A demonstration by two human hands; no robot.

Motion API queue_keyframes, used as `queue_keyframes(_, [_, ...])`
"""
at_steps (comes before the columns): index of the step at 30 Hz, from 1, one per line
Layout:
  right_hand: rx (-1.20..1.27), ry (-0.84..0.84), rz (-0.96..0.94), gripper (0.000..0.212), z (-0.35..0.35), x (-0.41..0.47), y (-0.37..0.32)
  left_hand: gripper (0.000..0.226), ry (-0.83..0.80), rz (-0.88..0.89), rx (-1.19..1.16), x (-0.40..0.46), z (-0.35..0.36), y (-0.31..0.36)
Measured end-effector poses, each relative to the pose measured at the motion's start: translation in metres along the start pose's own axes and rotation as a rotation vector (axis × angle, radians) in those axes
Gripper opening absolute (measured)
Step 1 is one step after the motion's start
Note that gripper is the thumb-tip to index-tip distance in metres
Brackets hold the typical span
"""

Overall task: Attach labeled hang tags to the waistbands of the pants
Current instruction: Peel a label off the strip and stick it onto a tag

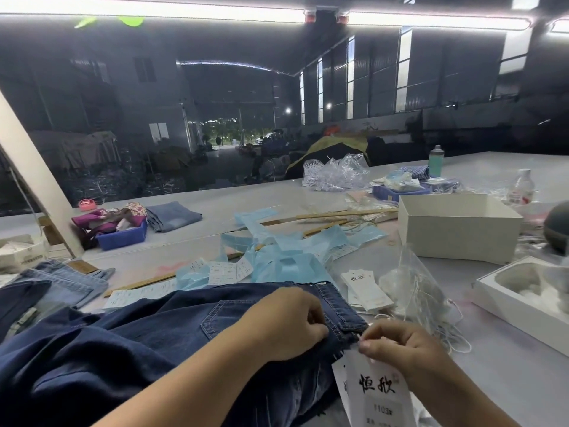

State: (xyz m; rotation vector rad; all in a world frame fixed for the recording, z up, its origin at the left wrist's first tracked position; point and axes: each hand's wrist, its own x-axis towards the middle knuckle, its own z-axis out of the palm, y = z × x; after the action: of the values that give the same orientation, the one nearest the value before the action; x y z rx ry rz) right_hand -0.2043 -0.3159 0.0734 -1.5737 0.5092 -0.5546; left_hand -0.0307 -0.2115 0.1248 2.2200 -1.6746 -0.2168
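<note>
Two hands meet at the waistband [345, 315] of the dark pants [123, 349]. Left hand [289, 322], fingers curled, pinches the denim just left of the band's near corner. Right hand [400, 343], fingertips pinched together, seems to hold a thin string at that corner; the hang tag [378, 392] dangles just below them, long axis running toward the viewer. Right hand sits nearer the tag, so threading likely falls to it.

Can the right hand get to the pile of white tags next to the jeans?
Probably yes. The pile of white tags lies in the open on the table, just beyond the right hand, with nothing in between. But that hand is pinching the hang tag and would have to let go first.
</note>
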Motion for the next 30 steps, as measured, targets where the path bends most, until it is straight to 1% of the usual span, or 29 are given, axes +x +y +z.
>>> queue_keyframes(3, [-0.012, -0.001, 0.065, 0.007, 0.004, 0.000, 0.006, 0.018, 0.036, 0.050, 0.102, 0.003, 0.006, 0.006])
queue_keyframes(6, [0.045, 0.021, 0.123, 0.006, 0.004, 0.003, 0.011, 0.031, 0.076, 0.077, 0.095, 0.008, 0.010, 0.012])
queue_keyframes(7, [0.051, 0.039, 0.130, 0.012, 0.003, 0.005, 0.014, 0.033, 0.067, 0.081, 0.121, 0.011, 0.012, 0.016])
queue_keyframes(8, [0.054, 0.059, 0.138, 0.017, 0.002, 0.007, 0.016, 0.034, 0.052, 0.083, 0.157, 0.013, 0.014, 0.020])
queue_keyframes(9, [0.054, 0.079, 0.138, 0.017, 0.003, 0.008, 0.017, 0.031, 0.036, 0.084, 0.193, 0.015, 0.017, 0.025])
queue_keyframes(11, [0.030, 0.127, 0.130, 0.010, 0.007, 0.009, 0.018, 0.025, 0.023, 0.079, 0.234, 0.021, 0.021, 0.033])
queue_keyframes(14, [-0.046, 0.202, 0.102, 0.023, 0.008, 0.015, 0.026, 0.021, -0.006, 0.030, 0.222, 0.027, 0.025, 0.037])
queue_keyframes(17, [-0.124, 0.209, 0.097, 0.023, 0.009, 0.017, 0.029, 0.022, -0.083, 0.013, 0.216, 0.030, 0.027, 0.039])
queue_keyframes(19, [-0.124, 0.223, 0.086, 0.018, 0.010, 0.017, 0.028, 0.022, -0.118, -0.008, 0.118, 0.031, 0.025, 0.037])
queue_keyframes(21, [-0.115, 0.259, 0.071, 0.014, 0.011, 0.015, 0.026, 0.023, -0.153, -0.043, -0.061, 0.032, 0.021, 0.032])
queue_keyframes(24, [-0.129, 0.301, 0.023, 0.015, 0.013, 0.016, 0.025, 0.016, -0.205, -0.095, -0.338, 0.034, 0.019, 0.024])
queue_keyframes(25, [-0.151, 0.312, 0.006, 0.017, 0.013, 0.017, 0.024, 0.018, -0.219, -0.108, -0.417, 0.034, 0.020, 0.023])
queue_keyframes(27, [-0.211, 0.333, -0.029, 0.019, 0.014, 0.017, 0.022, 0.026, -0.226, -0.110, -0.483, 0.035, 0.021, 0.021])
queue_keyframes(30, [-0.291, 0.363, -0.076, 0.018, 0.016, 0.016, 0.021, 0.032, -0.189, -0.085, -0.472, 0.036, 0.022, 0.019])
